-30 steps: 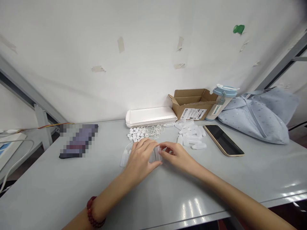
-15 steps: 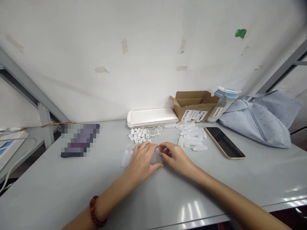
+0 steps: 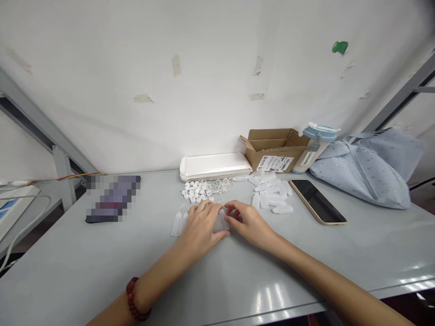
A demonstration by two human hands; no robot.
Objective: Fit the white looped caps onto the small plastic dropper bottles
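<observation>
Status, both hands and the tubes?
Left hand over row of translucent tubes, hiding some. Right hand at row's right end, grip unclear. White caps just beyond left hand; no obstruction visible.

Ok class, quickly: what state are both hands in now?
Left hand: arched over the plastic tubes; grip can't be told.
Right hand: curled at the end tube; grip unclear.

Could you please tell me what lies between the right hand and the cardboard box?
In the head view, loose translucent plastic pieces lie between the right hand and the cardboard box.
</observation>
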